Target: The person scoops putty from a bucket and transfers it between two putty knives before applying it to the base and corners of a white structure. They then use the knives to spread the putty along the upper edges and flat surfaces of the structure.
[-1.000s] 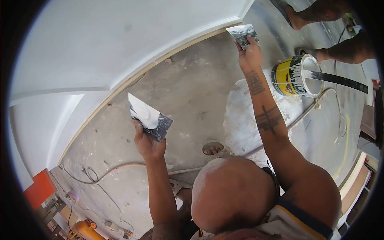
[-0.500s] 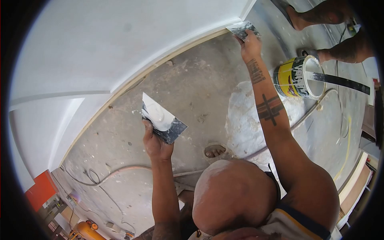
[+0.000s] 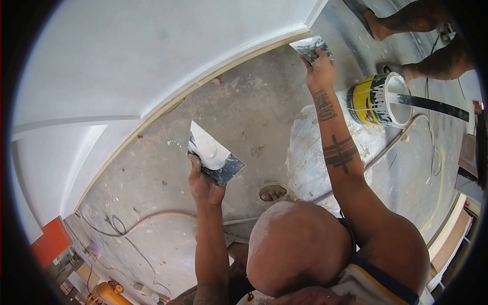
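1. The left hand (image 3: pixel 205 189) is gripping a flat blade (image 3: pixel 224 170), which is carrying a mound of white paste (image 3: pixel 207 148) above the floor (image 3: pixel 239 117).
2. The right hand (image 3: pixel 321 72) is gripping a second blade (image 3: pixel 307 48) near the lower edge of the wall (image 3: pixel 152 51); whether they are touching, I cannot tell.
3. A yellow-and-black bucket (image 3: pixel 367 101) is sitting beside the right forearm, a dark strip (image 3: pixel 432 103) jutting from its mouth.
4. Another person's legs (image 3: pixel 443 63) are showing near the bucket.

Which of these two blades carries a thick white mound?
The left blade, in the left hand; the right blade, in the right hand, shows none.
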`<action>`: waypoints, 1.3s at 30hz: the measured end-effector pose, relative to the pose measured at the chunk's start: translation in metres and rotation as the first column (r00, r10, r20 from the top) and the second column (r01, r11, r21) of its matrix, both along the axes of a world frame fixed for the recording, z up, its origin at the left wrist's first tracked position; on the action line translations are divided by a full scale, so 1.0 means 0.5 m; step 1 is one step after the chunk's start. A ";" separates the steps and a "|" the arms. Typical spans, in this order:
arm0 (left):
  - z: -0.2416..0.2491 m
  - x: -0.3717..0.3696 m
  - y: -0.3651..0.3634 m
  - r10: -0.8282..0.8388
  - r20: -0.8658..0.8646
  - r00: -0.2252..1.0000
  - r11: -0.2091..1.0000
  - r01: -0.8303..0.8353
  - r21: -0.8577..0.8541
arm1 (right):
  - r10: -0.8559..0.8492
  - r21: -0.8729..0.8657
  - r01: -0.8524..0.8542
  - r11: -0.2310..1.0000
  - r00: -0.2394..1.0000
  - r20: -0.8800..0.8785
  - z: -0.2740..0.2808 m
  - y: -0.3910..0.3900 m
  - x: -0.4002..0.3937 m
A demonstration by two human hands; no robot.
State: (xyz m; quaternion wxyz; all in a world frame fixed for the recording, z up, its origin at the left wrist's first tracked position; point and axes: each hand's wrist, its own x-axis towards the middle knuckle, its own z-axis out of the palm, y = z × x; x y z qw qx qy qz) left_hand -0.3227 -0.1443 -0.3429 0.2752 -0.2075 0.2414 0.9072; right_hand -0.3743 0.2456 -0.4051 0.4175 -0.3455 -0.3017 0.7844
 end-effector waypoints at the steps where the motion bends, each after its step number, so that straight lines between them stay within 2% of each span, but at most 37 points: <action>1: -0.002 0.001 -0.001 -0.001 0.003 1.000 1.000 0.001 -0.003 | -0.001 0.007 0.001 1.000 1.000 -0.025 -0.011 -0.001 -0.001; 3: -0.004 0.001 -0.002 -0.012 -0.013 1.000 0.999 0.012 0.043 | -0.002 0.010 0.002 1.000 1.000 -0.016 -0.005 0.000 -0.010; 11: -0.008 0.004 -0.010 -0.011 0.011 1.000 1.000 0.010 0.023 | 0.002 0.013 -0.002 1.000 0.999 0.043 -0.004 0.044 -0.057; 14: -0.011 0.008 -0.013 -0.009 0.026 1.000 1.000 0.008 0.027 | -0.031 0.075 0.028 0.997 0.999 0.041 -0.014 0.053 -0.063; 16: -0.011 0.009 -0.013 -0.005 0.039 0.999 1.000 0.004 0.028 | -0.024 0.148 0.009 0.989 0.995 0.100 0.001 0.050 -0.069; 19: -0.011 0.013 -0.013 -0.006 0.048 0.999 1.000 0.005 0.015 | 0.009 0.141 -0.035 0.989 0.984 0.179 0.044 0.049 -0.086; 23: -0.008 0.013 -0.008 -0.038 0.000 0.999 0.999 0.038 0.034 | 0.002 0.169 -0.019 0.985 0.995 0.100 0.040 0.041 -0.072; 25: -0.007 0.011 -0.004 -0.030 0.004 1.000 0.999 0.030 0.026 | -0.022 0.109 0.026 0.994 0.999 -0.032 0.023 0.020 -0.040; 31: -0.009 0.015 -0.003 -0.047 -0.015 0.999 0.997 0.048 0.055 | -0.030 0.023 0.028 0.999 0.997 0.069 0.035 -0.042 -0.044; 35: -0.004 0.013 0.004 -0.030 -0.003 1.000 0.999 0.030 0.037 | -0.013 0.046 0.008 0.999 0.993 0.117 0.009 -0.030 -0.075; 37: -0.003 0.016 0.005 -0.018 0.021 1.000 1.000 0.018 0.012 | -0.058 0.050 0.053 0.997 0.992 0.113 0.014 -0.036 -0.085; 39: -0.004 0.017 0.004 -0.014 0.026 1.000 1.000 0.014 0.015 | -0.022 0.081 0.013 0.997 0.993 0.112 -0.011 -0.012 -0.096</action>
